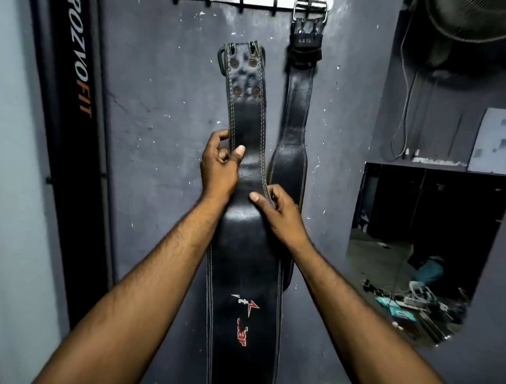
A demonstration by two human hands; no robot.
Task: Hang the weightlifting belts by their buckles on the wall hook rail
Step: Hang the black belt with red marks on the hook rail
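Note:
I hold a black leather weightlifting belt (246, 115) upright against the grey wall, its dark buckle (222, 59) at the top end, below the hook rail (246, 3). My left hand (219, 167) grips its left edge, thumb across the front. Lower down, my right hand (276, 211) grips its right edge, thumb on the front. A second black belt (297, 109) hangs to the right by its silver buckle (310, 9) from the rail. The held belt's lower end runs out of the frame at the bottom.
A black upright post (74, 137) lettered in orange and white stands at the left. At the right a mirror (427, 233) reflects clutter on the floor. A fan (465, 22) and cables hang at the upper right.

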